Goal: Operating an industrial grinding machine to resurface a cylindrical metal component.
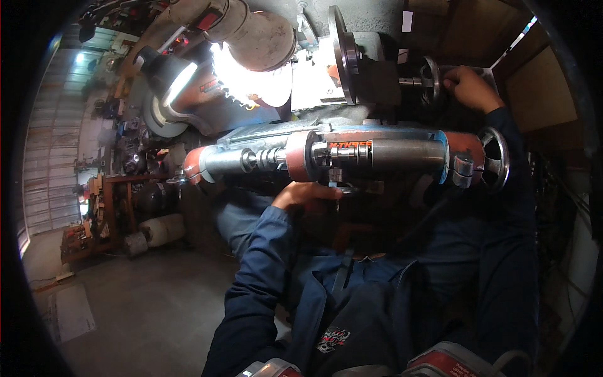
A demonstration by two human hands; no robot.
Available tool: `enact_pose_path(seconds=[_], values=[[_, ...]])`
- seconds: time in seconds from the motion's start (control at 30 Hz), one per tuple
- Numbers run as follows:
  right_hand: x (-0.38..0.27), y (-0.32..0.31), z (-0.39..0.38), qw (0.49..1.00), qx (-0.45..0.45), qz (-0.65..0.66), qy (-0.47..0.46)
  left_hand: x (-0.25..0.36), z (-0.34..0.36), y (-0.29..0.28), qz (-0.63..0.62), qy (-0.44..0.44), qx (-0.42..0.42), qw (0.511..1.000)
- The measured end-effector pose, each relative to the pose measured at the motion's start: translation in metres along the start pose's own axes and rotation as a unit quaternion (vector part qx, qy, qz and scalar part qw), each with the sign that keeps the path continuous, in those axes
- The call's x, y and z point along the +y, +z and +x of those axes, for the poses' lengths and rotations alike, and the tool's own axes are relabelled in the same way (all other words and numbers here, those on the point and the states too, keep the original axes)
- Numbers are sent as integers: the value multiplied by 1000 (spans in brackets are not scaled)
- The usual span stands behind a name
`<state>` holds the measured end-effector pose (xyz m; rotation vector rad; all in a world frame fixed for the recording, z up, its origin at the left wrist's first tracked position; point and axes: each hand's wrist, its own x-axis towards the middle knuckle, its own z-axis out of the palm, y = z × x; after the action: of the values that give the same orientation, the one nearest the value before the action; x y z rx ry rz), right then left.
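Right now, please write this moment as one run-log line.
Left hand: at small metal handle below shaft | right hand: beside upper handwheel | lower handwheel: no hand | lamp: lit

a round, grey metal handwheel [434,80] stands upright, nearly edge-on, at upper right; a small metal handle [349,190] sits lower, beneath the broad reddish collar [299,156].

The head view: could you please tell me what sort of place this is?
Probably a machine workshop. The signs are the mounted steel cylinder in front of the person, the large metal disc beyond it, and the black work lamp.
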<state>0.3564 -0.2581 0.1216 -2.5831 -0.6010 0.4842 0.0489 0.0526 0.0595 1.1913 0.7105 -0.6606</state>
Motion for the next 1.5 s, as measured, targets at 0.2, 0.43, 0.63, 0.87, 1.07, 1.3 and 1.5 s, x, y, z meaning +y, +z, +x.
enact_pose_path(seconds=[0.2,0.43,0.63,0.87,1.07,1.3,1.5], values=[[0,1,0,1000,10,-10,-9,-5,7,-7,-22,22,-31,999],[1,-1,2,1000,-14,-9,12,-11,10,-11,-3,-31,-14,999],[8,1,3,1000,-8,6,6,-6,7,-14,47,-63,6,997],[35,-1,19,973,-220,59,33,2,-3,-1,-20,8,-47,999],[87,52,78,933,-352,-76,-7,3,-1,-1,-31,39,-58,997],[96,46,115,988,15,43,-150,13,-14,0,57,87,-52,993],[44,5,65,992,28,25,-116,21,-21,3,69,-15,-8,997]])
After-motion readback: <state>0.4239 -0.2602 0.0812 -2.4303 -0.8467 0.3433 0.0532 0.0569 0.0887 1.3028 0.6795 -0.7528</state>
